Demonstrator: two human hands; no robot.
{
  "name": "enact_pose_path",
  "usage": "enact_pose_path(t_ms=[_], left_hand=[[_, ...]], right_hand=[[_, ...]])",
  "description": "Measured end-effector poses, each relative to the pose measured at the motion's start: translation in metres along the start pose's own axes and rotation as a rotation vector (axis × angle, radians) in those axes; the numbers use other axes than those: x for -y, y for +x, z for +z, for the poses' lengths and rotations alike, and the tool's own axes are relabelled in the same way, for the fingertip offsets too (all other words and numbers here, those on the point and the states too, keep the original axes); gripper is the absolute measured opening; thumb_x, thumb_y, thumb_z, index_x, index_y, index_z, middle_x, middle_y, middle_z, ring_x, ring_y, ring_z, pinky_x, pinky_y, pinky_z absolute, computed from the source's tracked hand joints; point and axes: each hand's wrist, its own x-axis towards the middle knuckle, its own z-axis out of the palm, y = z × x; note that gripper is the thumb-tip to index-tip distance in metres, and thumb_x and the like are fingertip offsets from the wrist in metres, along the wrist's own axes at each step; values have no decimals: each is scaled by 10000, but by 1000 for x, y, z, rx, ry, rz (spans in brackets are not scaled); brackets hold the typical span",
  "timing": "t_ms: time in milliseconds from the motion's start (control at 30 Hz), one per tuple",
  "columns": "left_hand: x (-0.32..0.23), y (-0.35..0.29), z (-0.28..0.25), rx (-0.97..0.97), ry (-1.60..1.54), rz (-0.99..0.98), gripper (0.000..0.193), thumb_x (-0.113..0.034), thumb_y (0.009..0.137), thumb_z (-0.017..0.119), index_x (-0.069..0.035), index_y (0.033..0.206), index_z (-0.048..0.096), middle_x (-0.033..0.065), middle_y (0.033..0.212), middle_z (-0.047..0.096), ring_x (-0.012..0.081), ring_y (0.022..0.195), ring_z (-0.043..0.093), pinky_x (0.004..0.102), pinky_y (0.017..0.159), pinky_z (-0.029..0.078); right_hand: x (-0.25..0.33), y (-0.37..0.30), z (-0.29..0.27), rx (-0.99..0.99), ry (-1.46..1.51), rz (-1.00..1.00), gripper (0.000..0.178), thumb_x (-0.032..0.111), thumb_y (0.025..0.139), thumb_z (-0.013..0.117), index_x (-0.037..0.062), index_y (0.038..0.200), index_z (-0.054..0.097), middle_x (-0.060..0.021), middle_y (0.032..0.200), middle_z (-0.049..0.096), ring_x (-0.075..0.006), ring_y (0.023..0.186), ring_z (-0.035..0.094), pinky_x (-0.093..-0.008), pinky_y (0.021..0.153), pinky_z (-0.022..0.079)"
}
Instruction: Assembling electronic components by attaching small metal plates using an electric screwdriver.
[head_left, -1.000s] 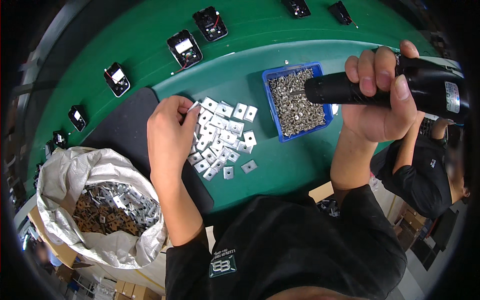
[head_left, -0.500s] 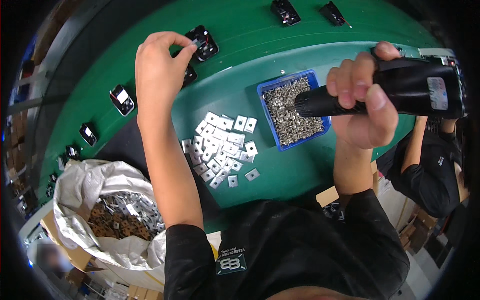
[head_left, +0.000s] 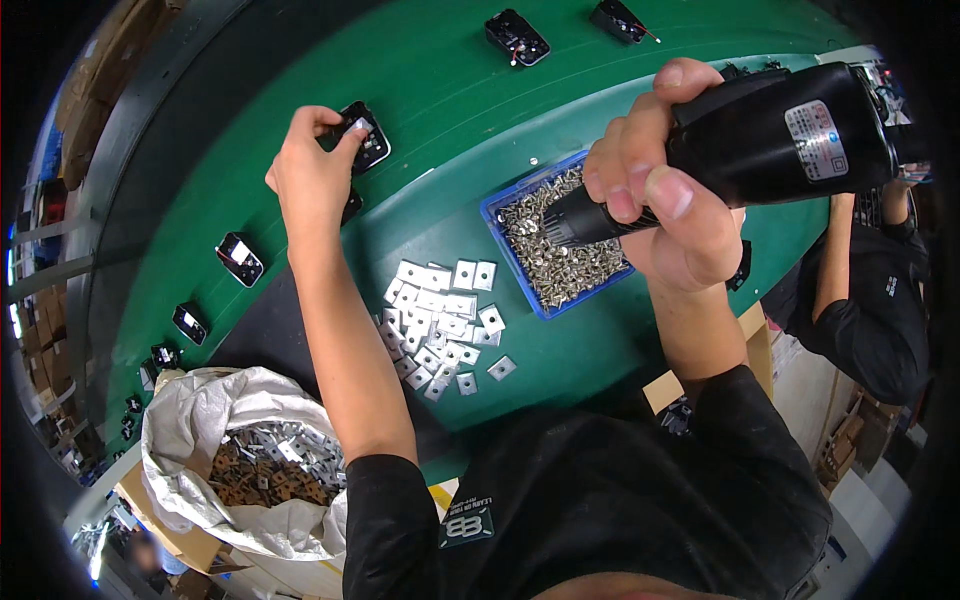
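Black driver [head_left: 765, 140] in right hand [head_left: 665, 190], grip wrapped round body, nose over blue screw bin [head_left: 590, 296]. Likely heavy-ish, stiff, smooth; hold mid-body. Left hand [head_left: 312, 170] at black housing [head_left: 372, 147] on green belt [head_left: 450, 110]; can't tell if grip's closed. Housing: probably light, rigid; take rim.

A black mat [head_left: 270, 335] lies on the left part of the green counter [head_left: 560, 370]. Off the counter's near left edge stands an off-white woven sack [head_left: 180, 440] with a rolled rim, and an open cardboard carton [head_left: 165, 520] beside it. Past the counter's right end is a co-worker [head_left: 870, 330] in a black short-sleeved shirt; well beyond its left side are brown boxes [head_left: 100, 80].
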Motion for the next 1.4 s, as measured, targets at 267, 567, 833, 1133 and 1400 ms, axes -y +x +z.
enact_pose_path(t_ms=[267, 567, 833, 1133, 1400], left_hand=[[-1, 8, -14, 85, 151, 138, 299, -251, 792, 712, -98, 1049, 711, 121, 990, 713, 289, 937, 667, 398, 885, 447], [-32, -86, -29, 132, -128, 254, 246, -161, 790, 728, -31, 996, 695, 150, 900, 698, 274, 864, 674, 335, 795, 500], [-31, -113, -13, 140, -247, 114, 305, -143, 778, 728, -34, 1058, 673, 157, 970, 679, 326, 920, 638, 399, 851, 472], [-56, -146, -15, -41, -345, 573, 344, -163, 689, 800, -70, 1006, 706, 81, 961, 696, 232, 929, 636, 341, 856, 403], [-54, -155, 4, -55, -439, 630, 168, -144, 719, 780, -70, 857, 719, 18, 784, 688, 167, 763, 637, 323, 784, 389]], right_hand=[[1, 1, 3, -29, -15, 39, 532, 147, 764, 620, 8, 1240, 428, -29, 700, 497, -126, 585, 492, -313, 620, 461], [-8, -3, -7, 20, 158, -73, 554, 175, 820, 544, 23, 1333, 399, -19, 782, 472, -124, 646, 457, -315, 673, 415], [-3, -2, -2, 81, 222, -86, 528, 167, 835, 516, 40, 1332, 391, -4, 804, 470, -119, 678, 456, -327, 720, 406], [20, -2, -3, 251, 318, -46, 466, 191, 852, 530, 82, 1288, 407, 24, 860, 524, -92, 738, 480, -304, 764, 388], [23, -5, -6, 322, 395, -14, 449, 193, 849, 543, 103, 1269, 415, 29, 867, 530, -90, 761, 511, -306, 788, 395]])
